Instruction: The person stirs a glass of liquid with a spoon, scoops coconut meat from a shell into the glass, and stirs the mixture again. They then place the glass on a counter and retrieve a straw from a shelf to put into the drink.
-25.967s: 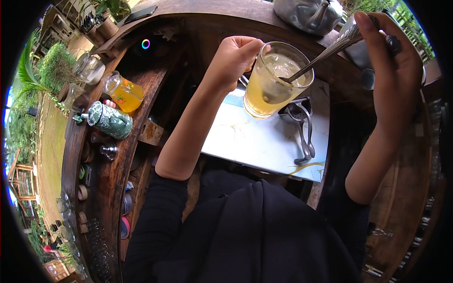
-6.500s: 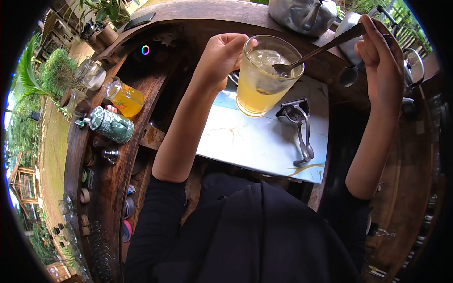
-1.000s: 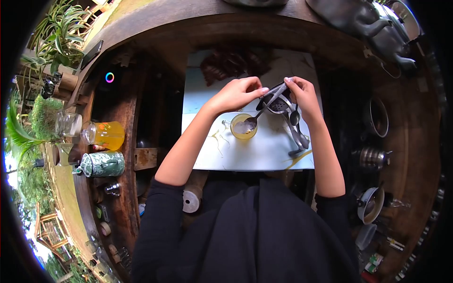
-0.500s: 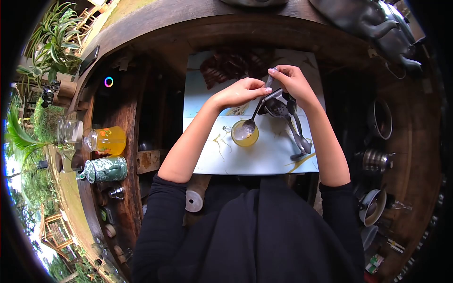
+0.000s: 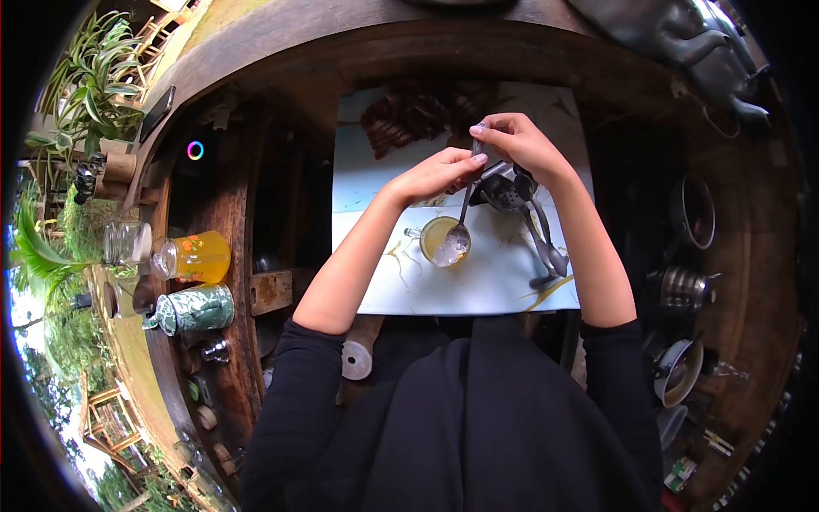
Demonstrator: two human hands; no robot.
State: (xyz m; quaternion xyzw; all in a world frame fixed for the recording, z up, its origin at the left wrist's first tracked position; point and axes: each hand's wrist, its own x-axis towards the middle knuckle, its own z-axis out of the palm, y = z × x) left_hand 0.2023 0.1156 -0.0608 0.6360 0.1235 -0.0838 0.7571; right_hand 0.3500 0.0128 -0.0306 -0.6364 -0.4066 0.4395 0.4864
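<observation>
A glass mug of yellow drink with ice stands on the marbled tabletop. A long metal spoon slants down into it, its bowl among the ice by the right rim. My right hand pinches the top end of the spoon handle. Just below, my left hand closes its thumb and fingers around the same handle. Right of the mug lies a metal citrus squeezer, its perforated cup partly hidden beneath my right hand.
A crumpled dark red striped cloth lies at the table's far side. On the left ledge are a jar of orange drink and a green speckled enamel pitcher. Pans are at right, dark kettles at upper right.
The spoon has become more upright, its bowl shifting right and slightly down in the mug. My right hand has moved a little left; the ice sits differently.
</observation>
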